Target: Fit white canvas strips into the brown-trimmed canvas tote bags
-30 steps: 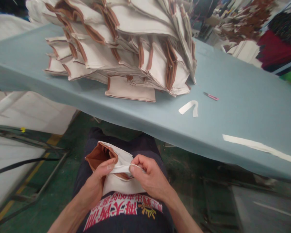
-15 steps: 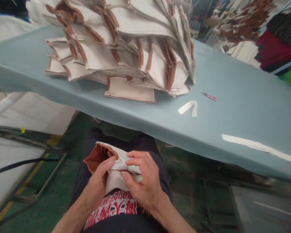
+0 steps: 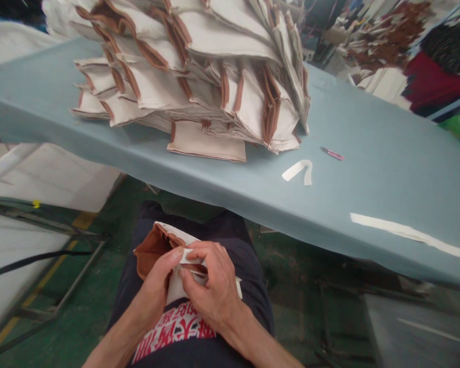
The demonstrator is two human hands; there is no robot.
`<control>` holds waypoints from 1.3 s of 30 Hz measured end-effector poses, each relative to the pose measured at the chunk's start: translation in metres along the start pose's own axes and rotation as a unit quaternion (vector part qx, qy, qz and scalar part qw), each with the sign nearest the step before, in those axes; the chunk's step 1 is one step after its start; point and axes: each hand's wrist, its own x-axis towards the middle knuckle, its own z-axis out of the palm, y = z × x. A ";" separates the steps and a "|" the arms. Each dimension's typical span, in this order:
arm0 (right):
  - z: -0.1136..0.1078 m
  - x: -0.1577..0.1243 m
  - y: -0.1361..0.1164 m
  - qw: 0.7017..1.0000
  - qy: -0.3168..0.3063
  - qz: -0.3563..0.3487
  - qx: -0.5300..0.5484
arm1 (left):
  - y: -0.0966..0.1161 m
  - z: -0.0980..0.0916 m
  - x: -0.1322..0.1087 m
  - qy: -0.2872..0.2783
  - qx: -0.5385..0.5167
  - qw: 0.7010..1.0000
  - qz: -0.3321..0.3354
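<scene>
On my lap lies a cream fabric pouch [image 3: 153,245] with a brown lining showing at its open mouth. My left hand [image 3: 155,289] pinches the pouch's edge from the left, thumb on top. My right hand [image 3: 210,286] is closed over the pouch from the right, fingers curled onto a white fabric strip at its rim. Both hands meet below the near edge of the blue table [image 3: 368,153]. A big pile of similar cream and brown pouches [image 3: 199,76] stands on the table.
A short curled white strip [image 3: 299,171], a long white strip [image 3: 408,234] and a small pink tool [image 3: 332,153] lie on the table's right part. A metal frame [image 3: 57,245] and white sacks stand at left on the green floor. Piled goods fill the far right.
My right hand has slid leftwards over the pouch, covering more of it, and its fingers have curled closer to my left thumb. The pouch stays on my lap.
</scene>
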 end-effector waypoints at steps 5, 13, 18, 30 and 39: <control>0.001 0.004 -0.001 1.000 0.002 0.011 -0.028 | -0.004 -0.004 0.001 0.011 0.004 1.000 -0.027; 0.000 0.006 0.000 0.999 0.015 0.037 -0.035 | -0.005 -0.010 0.001 0.001 0.028 0.998 -0.055; 0.001 0.007 -0.001 0.998 0.038 0.037 -0.043 | -0.006 -0.007 0.002 -0.015 0.027 0.998 -0.050; -0.006 0.010 0.015 0.989 0.040 -0.055 -0.133 | 0.003 0.009 -0.007 0.027 -0.002 0.997 -0.066; -0.008 0.012 0.023 0.982 0.022 -0.097 -0.159 | 0.000 0.001 -0.002 0.028 0.004 0.997 -0.073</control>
